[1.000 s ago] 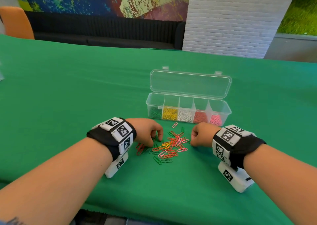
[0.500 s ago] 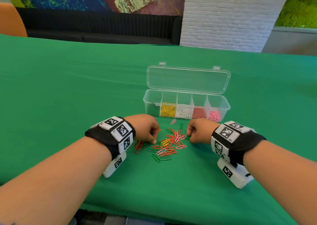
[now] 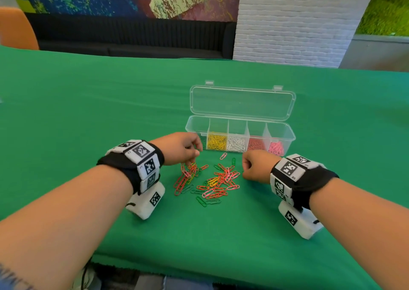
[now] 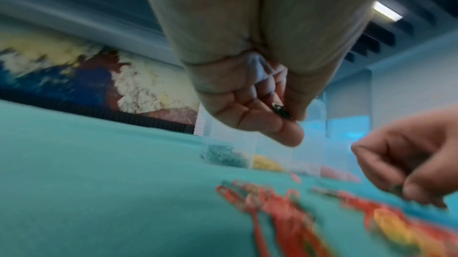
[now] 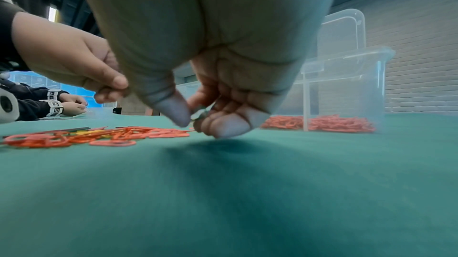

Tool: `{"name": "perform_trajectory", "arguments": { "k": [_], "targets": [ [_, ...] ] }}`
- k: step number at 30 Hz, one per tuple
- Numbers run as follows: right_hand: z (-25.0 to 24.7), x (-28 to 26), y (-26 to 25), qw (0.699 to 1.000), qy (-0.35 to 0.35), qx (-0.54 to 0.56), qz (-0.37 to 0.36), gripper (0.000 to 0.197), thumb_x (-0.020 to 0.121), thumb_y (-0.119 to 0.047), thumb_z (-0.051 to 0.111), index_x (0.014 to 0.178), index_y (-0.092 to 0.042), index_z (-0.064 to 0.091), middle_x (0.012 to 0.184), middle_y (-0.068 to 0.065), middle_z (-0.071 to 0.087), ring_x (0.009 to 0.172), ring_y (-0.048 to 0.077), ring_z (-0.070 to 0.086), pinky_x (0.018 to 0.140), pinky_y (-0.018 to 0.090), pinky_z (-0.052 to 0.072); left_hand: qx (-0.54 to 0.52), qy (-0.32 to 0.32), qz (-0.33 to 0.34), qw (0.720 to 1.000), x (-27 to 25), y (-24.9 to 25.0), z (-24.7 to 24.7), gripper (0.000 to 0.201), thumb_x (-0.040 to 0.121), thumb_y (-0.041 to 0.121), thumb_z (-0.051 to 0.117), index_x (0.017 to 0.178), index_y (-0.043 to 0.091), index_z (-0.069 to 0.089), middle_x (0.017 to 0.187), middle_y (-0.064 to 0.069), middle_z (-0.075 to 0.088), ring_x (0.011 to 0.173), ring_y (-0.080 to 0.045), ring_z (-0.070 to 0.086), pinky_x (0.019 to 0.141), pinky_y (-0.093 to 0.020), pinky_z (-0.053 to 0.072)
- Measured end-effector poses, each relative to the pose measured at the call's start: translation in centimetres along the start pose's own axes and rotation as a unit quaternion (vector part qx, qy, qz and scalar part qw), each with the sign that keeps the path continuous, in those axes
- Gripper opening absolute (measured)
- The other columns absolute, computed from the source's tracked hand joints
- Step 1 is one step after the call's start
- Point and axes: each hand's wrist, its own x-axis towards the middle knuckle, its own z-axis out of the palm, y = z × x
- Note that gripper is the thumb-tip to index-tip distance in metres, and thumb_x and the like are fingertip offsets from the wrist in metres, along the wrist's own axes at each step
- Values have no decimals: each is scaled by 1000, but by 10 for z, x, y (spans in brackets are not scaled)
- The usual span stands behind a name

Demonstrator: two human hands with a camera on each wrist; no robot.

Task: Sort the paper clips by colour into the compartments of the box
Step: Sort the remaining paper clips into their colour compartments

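Observation:
A clear box (image 3: 291, 135) stands open on the green cloth, its lid (image 3: 242, 103) tilted back. Yellow (image 3: 216, 141), white (image 3: 236, 144), red (image 3: 256, 145) and pink clips (image 3: 276, 148) fill four compartments; my left hand hides the leftmost one. Loose mixed clips (image 3: 218, 182) lie in front of the box. My left hand (image 3: 194, 155) hovers above the pile's left side and pinches a dark green clip (image 4: 281, 110). My right hand (image 3: 244, 172) rests at the pile's right edge, thumb and fingers pinching a green clip (image 5: 201, 113).
The table's near edge (image 3: 199, 274) runs close to my body. Beyond the far edge are an orange chair (image 3: 15, 28), a black sofa (image 3: 132, 37) and a white brick pillar (image 3: 294, 20). Another person's banded hands (image 5: 67, 104) work far off.
My left hand has lifted off the pile and moved up toward the box's left end. My right hand has stayed at the pile's right edge.

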Motion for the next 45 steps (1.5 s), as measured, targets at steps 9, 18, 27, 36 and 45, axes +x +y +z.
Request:
{"name": "perform_trajectory", "arguments": {
  "k": [9, 18, 27, 36, 45],
  "targets": [
    [-4, 6, 2, 999, 25, 42, -6, 23, 90, -3, 36, 74, -16, 47, 78, 0, 49, 80, 19, 47, 57, 20, 34, -275, 21, -133, 952, -11, -1, -13, 29, 91, -6, 34, 78, 12, 53, 67, -3, 50, 50, -9, 48, 43, -15, 40],
    [-20, 16, -1, 995, 1, -88, -43, 35, 93, -14, 41, 119, -34, 53, 106, -1, 52, 77, 13, 53, 67, 22, 43, 163, -60, -63, 983, -2, 13, 8, 15, 84, 20, 59, 91, 34, 58, 66, 7, 44, 56, -10, 41, 54, -23, 35],
    [-17, 34, 4, 990, -26, -126, -65, 23, 91, -22, 56, 114, -22, 59, 92, -5, 46, 88, 15, 49, 76, 20, 35, 181, -80, -35, 980, 9, 12, 14, 18, 85, 24, 64, 103, 30, 64, 68, 9, 43, 66, -11, 45, 61, -23, 36],
    [-10, 35, 1, 991, -32, -126, -40, 21, 86, -19, 53, 67, -20, 43, 71, -3, 46, 75, 18, 47, 62, 23, 38, 195, -61, -38, 978, 11, 10, 15, 19, 87, 22, 58, 103, 31, 64, 67, 11, 43, 59, -5, 42, 54, -21, 34],
    [-13, 29, 5, 997, 1, -57, -49, 24, 81, -7, 52, 68, -21, 37, 69, -3, 42, 69, 18, 41, 56, 23, 32, 200, -62, -30, 977, 9, 12, 13, 15, 83, 23, 66, 97, 28, 66, 67, 12, 44, 58, -4, 42, 50, -19, 32]
  ]
}}
